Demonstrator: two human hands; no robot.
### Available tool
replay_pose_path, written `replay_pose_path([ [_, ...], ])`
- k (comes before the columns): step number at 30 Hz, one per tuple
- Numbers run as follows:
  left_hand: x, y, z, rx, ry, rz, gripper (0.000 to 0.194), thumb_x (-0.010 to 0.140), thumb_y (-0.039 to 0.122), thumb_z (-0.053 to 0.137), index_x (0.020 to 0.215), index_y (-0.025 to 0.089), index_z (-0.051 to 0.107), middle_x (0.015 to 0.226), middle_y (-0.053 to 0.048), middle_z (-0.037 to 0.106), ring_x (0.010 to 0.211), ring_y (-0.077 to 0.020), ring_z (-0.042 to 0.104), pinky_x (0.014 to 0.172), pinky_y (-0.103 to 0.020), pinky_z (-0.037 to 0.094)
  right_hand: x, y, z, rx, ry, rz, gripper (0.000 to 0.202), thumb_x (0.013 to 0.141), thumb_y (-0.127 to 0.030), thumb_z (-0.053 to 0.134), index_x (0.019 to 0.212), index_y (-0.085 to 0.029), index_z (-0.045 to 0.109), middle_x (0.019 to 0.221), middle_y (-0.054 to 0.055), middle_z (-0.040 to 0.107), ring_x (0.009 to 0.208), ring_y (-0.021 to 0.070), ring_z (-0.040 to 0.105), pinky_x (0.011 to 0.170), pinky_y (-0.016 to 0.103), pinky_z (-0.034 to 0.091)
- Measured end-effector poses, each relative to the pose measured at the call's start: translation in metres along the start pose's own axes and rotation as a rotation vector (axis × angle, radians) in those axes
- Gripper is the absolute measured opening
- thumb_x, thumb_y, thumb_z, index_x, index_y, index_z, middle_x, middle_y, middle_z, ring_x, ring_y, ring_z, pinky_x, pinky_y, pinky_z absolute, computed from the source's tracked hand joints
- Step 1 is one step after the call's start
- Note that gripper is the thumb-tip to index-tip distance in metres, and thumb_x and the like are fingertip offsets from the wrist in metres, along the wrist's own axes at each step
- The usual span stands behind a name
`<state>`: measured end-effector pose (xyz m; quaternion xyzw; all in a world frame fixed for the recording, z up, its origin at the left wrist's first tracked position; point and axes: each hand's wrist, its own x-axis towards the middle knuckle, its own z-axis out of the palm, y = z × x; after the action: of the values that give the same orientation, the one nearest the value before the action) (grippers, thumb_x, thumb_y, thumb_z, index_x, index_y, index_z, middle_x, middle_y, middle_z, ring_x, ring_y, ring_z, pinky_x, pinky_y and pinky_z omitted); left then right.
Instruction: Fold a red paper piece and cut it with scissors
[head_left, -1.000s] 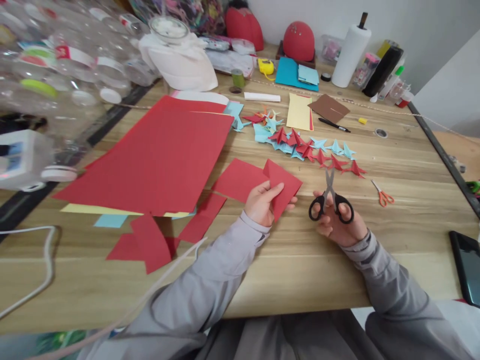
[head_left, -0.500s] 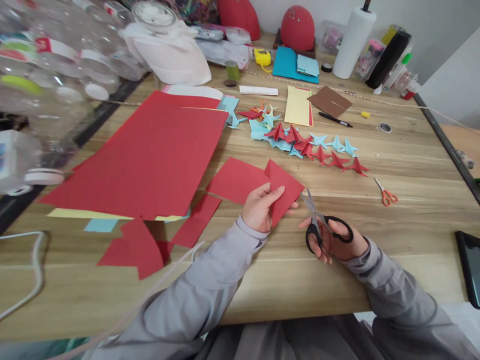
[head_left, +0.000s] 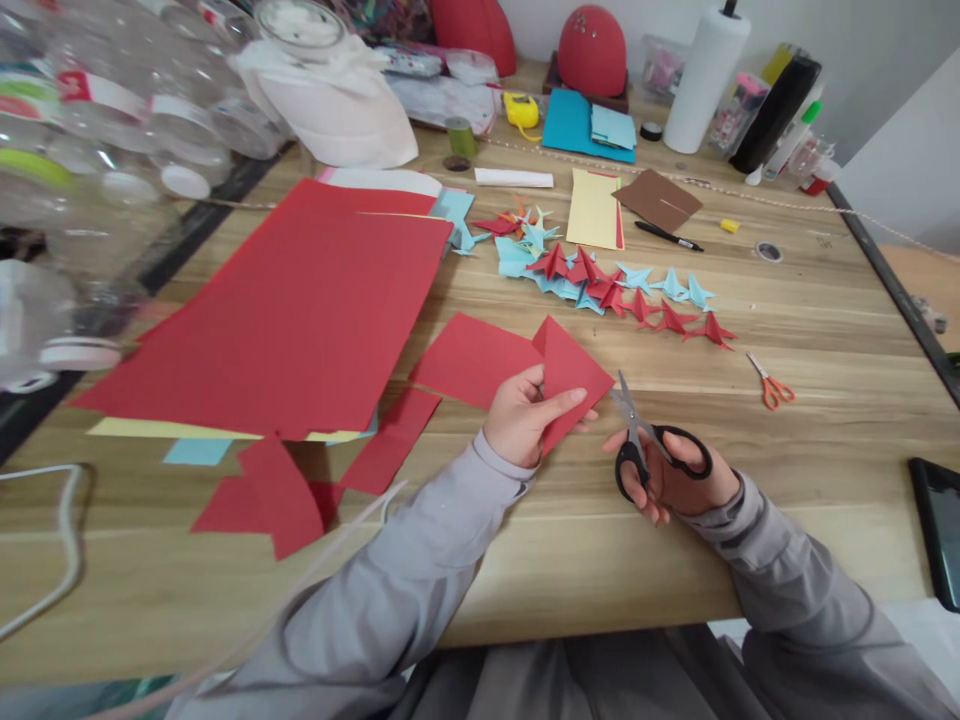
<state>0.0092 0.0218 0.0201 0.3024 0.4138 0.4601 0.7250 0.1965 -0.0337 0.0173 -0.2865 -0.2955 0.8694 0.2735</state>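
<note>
My left hand (head_left: pixel 525 415) pinches a folded piece of red paper (head_left: pixel 574 365), thumb on top and fingers underneath. In my right hand (head_left: pixel 671 475) are black-handled scissors (head_left: pixel 637 430), their blades spread apart and the tips close to the paper's right corner. Whether the blades touch the paper I cannot tell. Partly behind my left hand lies a flat red paper piece (head_left: pixel 472 358). Red paper strips (head_left: pixel 390 440) and bent red offcuts (head_left: pixel 281 500) rest to the left of my left forearm.
Large red sheets (head_left: pixel 300 310) cover the left of the table. Red and blue folded paper figures (head_left: pixel 607 285) lie beyond my hands. Orange-handled scissors (head_left: pixel 771 382) and a black phone-like object (head_left: pixel 934 530) are at right. Plastic bottles (head_left: pixel 105 130) crowd the far left.
The folded red paper has turned slightly in my left hand, and its right corner sits a little farther right. My right hand and the scissors have shifted slightly right and up.
</note>
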Motion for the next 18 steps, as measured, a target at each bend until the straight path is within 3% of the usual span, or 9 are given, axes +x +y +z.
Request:
replay_pose_path([
  [7,0.0003,-0.0021,-0.0025,0.094,-0.064,0.018,0.039,0.051,0.026,0.084,0.076,0.011,0.058,0.061,-0.003,0.067,0.044,-0.0150,0.061,0.033,-0.020,0.046,-0.0012,0.0013,-0.0028,-0.009,-0.101,-0.054,0.053,0.077,-0.060,0.058,0.105,-0.015,0.056,0.067,0.003,0.065,0.056,0.0140,0.066,0.039,0.016,0.046],
  [13,0.0002,0.0023,-0.0029,0.061,-0.032,-0.020,0.062,0.045,0.023,0.086,0.095,0.015,0.049,0.064,0.000,0.067,0.042,-0.0163,0.061,0.032,-0.020,0.044,-0.0001,0.0051,-0.0038,-0.018,-0.109,-0.110,0.055,0.079,-0.061,0.055,0.106,-0.013,0.057,0.063,0.002,0.063,0.056,0.0138,0.065,0.038,0.016,0.046],
  [18,0.0017,0.0058,-0.0052,0.068,-0.097,-0.074,0.045,0.045,0.026,0.086,0.077,0.012,0.057,0.064,-0.002,0.068,0.045,-0.0139,0.061,0.033,-0.018,0.044,-0.0013,0.0042,-0.0010,-0.014,-0.086,-0.095,0.054,0.078,-0.060,0.056,0.104,-0.012,0.058,0.060,0.002,0.062,0.061,0.0152,0.066,0.044,0.018,0.050],
])
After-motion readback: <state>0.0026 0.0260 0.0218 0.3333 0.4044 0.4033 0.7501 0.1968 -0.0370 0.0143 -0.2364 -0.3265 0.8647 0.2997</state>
